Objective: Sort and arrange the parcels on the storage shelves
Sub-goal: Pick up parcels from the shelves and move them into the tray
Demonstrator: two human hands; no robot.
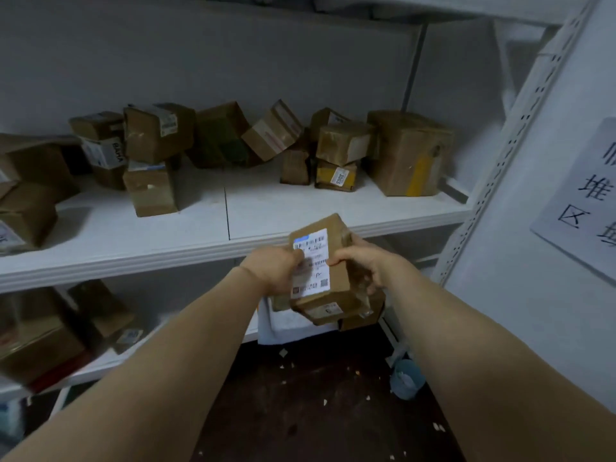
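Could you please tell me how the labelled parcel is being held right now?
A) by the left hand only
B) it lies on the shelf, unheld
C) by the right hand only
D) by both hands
D: the left hand and the right hand each grip a side of the parcel, in front of the shelf.

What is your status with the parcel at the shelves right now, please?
Left hand and right hand both grip the labelled parcel. Held before the middle shelf edge, not yet placed. Other boxes sit further back.
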